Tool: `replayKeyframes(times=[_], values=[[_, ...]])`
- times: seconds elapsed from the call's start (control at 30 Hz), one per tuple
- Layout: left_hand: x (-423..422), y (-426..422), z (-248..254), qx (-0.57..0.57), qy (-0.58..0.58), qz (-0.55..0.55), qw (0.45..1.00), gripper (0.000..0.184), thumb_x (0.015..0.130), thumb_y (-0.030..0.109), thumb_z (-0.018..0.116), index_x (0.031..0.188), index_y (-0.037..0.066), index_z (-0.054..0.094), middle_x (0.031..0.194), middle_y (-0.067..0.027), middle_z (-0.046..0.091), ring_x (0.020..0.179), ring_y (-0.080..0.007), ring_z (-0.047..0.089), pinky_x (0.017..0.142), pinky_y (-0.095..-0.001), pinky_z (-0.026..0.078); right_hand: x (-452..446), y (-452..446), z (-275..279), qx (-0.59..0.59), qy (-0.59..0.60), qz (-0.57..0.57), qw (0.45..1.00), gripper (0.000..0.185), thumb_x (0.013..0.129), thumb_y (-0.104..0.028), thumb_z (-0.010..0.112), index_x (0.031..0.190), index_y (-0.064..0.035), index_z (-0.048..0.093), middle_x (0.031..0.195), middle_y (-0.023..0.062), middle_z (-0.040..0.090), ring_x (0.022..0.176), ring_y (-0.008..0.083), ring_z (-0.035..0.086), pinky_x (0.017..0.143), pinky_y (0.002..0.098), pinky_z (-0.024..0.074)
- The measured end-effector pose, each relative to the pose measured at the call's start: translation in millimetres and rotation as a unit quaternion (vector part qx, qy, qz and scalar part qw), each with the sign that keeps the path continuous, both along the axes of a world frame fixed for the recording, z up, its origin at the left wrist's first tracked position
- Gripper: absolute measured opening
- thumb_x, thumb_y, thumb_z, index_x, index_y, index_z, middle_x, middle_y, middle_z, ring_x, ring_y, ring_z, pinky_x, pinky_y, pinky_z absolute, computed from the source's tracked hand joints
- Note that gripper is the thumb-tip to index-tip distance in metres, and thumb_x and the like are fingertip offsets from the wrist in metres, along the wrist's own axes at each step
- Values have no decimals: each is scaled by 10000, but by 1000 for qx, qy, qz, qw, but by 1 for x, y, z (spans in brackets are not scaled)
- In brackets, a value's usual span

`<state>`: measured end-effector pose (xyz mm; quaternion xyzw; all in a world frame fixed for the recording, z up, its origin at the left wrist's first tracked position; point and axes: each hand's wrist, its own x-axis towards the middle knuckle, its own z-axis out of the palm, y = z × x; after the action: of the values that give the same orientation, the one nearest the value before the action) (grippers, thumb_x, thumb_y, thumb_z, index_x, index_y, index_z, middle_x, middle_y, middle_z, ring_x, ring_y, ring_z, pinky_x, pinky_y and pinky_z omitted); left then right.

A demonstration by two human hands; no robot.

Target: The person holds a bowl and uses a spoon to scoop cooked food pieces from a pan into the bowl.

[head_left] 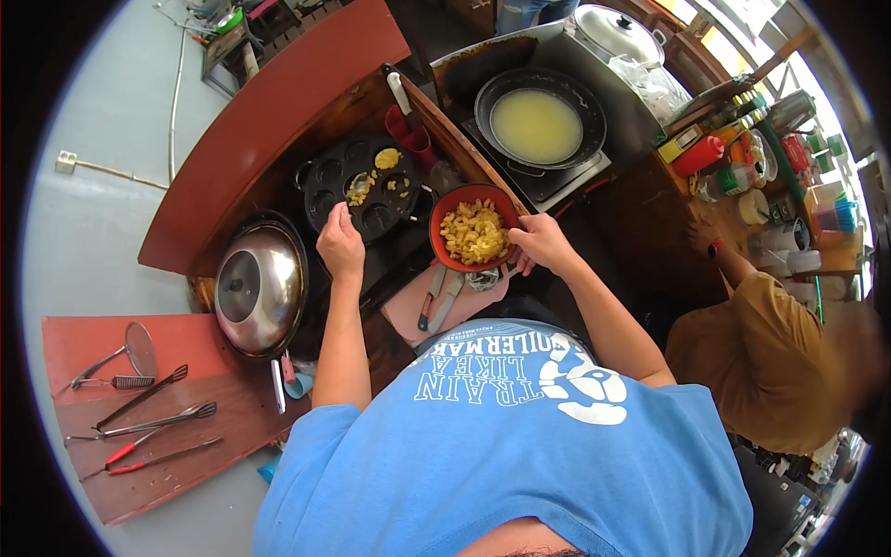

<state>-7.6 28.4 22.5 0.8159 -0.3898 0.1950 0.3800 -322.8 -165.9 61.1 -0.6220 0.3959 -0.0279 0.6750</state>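
Observation:
My left hand is closed on a spoon, whose metal head rests over a black pan with round hollows. Yellow food bits lie by the spoon, and one hollow at the far right is filled with yellow food. Gripped at its rim by my right hand is a red bowl, close to the pan's near right side. Chunky yellow pieces fill much of it. Below the bowl, knives lie on a pinkish board.
A domed metal lid sits left of the pan. Behind the bowl, a wide black pan holds yellowish liquid on a stove. Tongs lie on the red-brown side table. A person in a brown shirt is beside the crowded right shelf.

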Motion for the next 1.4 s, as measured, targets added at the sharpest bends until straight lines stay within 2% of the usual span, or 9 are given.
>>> replayKeyframes(times=[0.17, 0.33, 0.47, 0.53, 0.63, 0.73, 0.83, 1.27, 1.4], values=[[23, 0, -3, 64, -60, 0, 996, 215, 1018, 159, 570, 1095, 29, 721, 908, -183, 739, 841, -364, 715, 748, -443, 569, 0, 0, 0, 1, 2, -3, 1000, 243, 907, -110, 564, 890, 119, 644, 682, 164, 682, 515, 200, 681, 452, 327, 589], [21, -10, -13, 14, 56, 40, 998, 249, 1018, 182, 556, 1124, 31, 724, 935, -186, 751, 855, -342, 742, 759, -418, 576, 0, 2, 4, 2, 4, -7, 1000, 234, 904, -105, 568, 892, 114, 649, 671, 161, 679, 512, 197, 677, 441, 322, 579], [22, -15, -15, 19, 58, 65, 996, 251, 1015, 190, 558, 1116, 31, 724, 915, -185, 751, 840, -343, 743, 753, -419, 577, 1, 0, 4, -5, 6, -5, 1000, 232, 905, -102, 567, 897, 114, 652, 667, 160, 677, 510, 195, 675, 438, 321, 575], [19, -20, -9, -13, 33, 13, 999, 243, 1014, 182, 559, 1111, 27, 719, 923, -189, 751, 848, -345, 743, 751, -422, 577, 1, 1, 5, 5, 18, 6, 1000, 239, 921, -105, 554, 987, 104, 650, 723, 164, 695, 507, 183, 662, 446, 310, 573], [12, -27, -7, 53, -24, -15, 998, 233, 1016, 174, 558, 1109, 28, 714, 922, -189, 749, 855, -349, 740, 750, -426, 577, 1, 0, 0, 2, 18, 6, 1000, 238, 919, -105, 553, 985, 102, 651, 725, 164, 696, 506, 184, 662, 448, 312, 574], [4, -27, -10, 13, -1, -41, 999, 232, 1021, 174, 556, 1114, 25, 709, 919, -192, 746, 858, -356, 737, 752, -431, 577, 0, 1, 6, 5, 7, -2, 1000, 244, 911, -108, 570, 907, 124, 645, 672, 167, 676, 512, 201, 677, 441, 324, 572], [-2, -22, -13, -13, 7, 2, 1000, 223, 1025, 155, 547, 1078, 0, 698, 924, -208, 734, 846, -394, 711, 747, -458, 570, 0, 1, 3, 9, 2, -5, 1000, 238, 907, -103, 569, 898, 124, 640, 675, 169, 677, 512, 204, 678, 444, 326, 575], [-15, -14, -21, 20, 10, -37, 999, 229, 1029, 162, 537, 1106, 12, 693, 936, -196, 737, 848, -374, 715, 742, -444, 570, 0, 0, 5, 1, 11, 7, 1000, 247, 912, -104, 561, 927, 127, 645, 687, 163, 687, 527, 201, 688, 455, 329, 589], [-8, -10, -23, 12, 29, 36, 999, 235, 1025, 173, 536, 1104, 21, 697, 880, -178, 742, 819, -360, 726, 737, -442, 570, 0, 0, 3, 3, 11, 7, 1000, 257, 918, -105, 561, 962, 133, 648, 685, 163, 686, 524, 201, 687, 453, 326, 589]])
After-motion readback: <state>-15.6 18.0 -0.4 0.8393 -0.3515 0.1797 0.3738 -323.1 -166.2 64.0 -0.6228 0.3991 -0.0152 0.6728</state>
